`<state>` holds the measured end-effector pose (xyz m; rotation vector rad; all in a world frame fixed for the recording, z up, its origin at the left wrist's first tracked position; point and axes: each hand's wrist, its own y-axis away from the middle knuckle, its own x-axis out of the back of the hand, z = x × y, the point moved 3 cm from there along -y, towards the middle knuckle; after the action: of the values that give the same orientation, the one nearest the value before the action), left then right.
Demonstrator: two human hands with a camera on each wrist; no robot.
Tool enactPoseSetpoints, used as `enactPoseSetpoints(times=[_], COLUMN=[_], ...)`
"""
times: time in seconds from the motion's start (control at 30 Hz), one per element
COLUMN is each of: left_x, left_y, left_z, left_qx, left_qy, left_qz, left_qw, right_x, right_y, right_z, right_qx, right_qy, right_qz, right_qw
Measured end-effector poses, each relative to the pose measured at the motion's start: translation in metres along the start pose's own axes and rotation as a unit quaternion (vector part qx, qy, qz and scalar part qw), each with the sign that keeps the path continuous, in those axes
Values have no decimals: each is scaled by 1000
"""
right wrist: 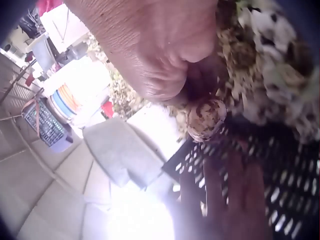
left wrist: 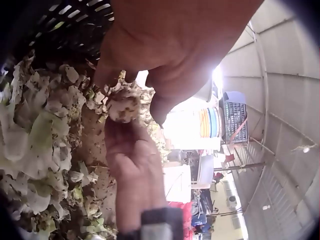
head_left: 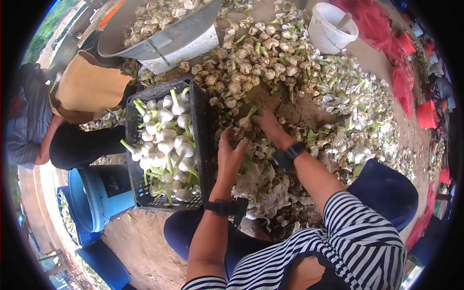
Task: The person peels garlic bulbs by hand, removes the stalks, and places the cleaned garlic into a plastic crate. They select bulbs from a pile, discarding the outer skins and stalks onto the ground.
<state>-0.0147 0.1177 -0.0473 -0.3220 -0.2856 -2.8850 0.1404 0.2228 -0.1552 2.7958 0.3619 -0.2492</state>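
My right hand [head_left: 267,126] pinches a dirty, unpeeled garlic bulb [head_left: 245,122] by its fingertips above a heap of papery garlic peels [head_left: 263,181]. The bulb [right wrist: 206,119] hangs just under the curled right-hand fingers [right wrist: 160,45] in the right wrist view. Just beside the bulb is my left hand [head_left: 231,152], held open with its fingers straight, next to the black crate's wall. In the left wrist view the bulb [left wrist: 124,102] sits between the left hand [left wrist: 175,40] above and the right hand [left wrist: 132,165] below. Whether the left fingers touch it is unclear.
A black plastic crate [head_left: 201,126] at left holds several peeled white garlic bulbs [head_left: 166,145] with green stems. Unpeeled garlic [head_left: 256,53] is piled on the ground ahead. A white bucket [head_left: 331,21], a metal basin [head_left: 164,31], a blue bin [head_left: 92,193] and another seated person [head_left: 82,92] surround the spot.
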Motion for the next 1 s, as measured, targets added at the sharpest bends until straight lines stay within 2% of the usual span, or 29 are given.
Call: enactPoseSetpoints(times=[0.07, 0.17, 0.27, 0.37, 0.4, 0.43, 0.47, 0.57, 0.67, 0.77, 0.83, 0.87, 1.0], left_x=[1, 2, -2, -2, -3, -4, -6, 6, 0, -2, -1, -1, -2], left_y=[0, 5, 12, 20, 17, 14, 11, 15, 13, 13, 12, 12, 24], left_z=[-1, 11, 24, 43, 38, 31, 26, 43, 38, 39, 44, 46, 65], left_qx=[-81, -111, -158, -175, -112, -45, 22, 110, 71, 8, -135, -204, -257], left_qy=[-121, -150, -161, -163, -6, 150, 301, 458, 454, 389, 201, 101, 12], left_qz=[42, -8, -4, -17, -56, -95, -133, -120, -111, -114, -61, -34, -4], left_qw=[988, 982, 974, 971, 992, 983, 944, 874, 881, 914, 968, 973, 966], right_x=[-36, -56, -54, -49, -47, -45, -44, -45, -56, -53, -45, -41, -42], right_y=[43, 66, 79, 84, 86, 88, 89, 101, 120, 115, 106, 102, 102], right_z=[-26, -32, -62, -73, -79, -84, -89, -102, -131, -132, -119, -112, -109], right_qx=[-35, 8, 44, 52, 66, 80, 95, 116, 83, 97, 96, 96, 106], right_qy=[-85, -91, -120, -68, -69, -71, -73, -20, -177, -139, -118, -108, -92], right_qz=[-22, 24, 15, 44, 49, 53, 57, 79, 20, -18, 15, 32, 71], right_qw=[995, 996, 992, 995, 994, 993, 991, 990, 981, 985, 988, 989, 988])
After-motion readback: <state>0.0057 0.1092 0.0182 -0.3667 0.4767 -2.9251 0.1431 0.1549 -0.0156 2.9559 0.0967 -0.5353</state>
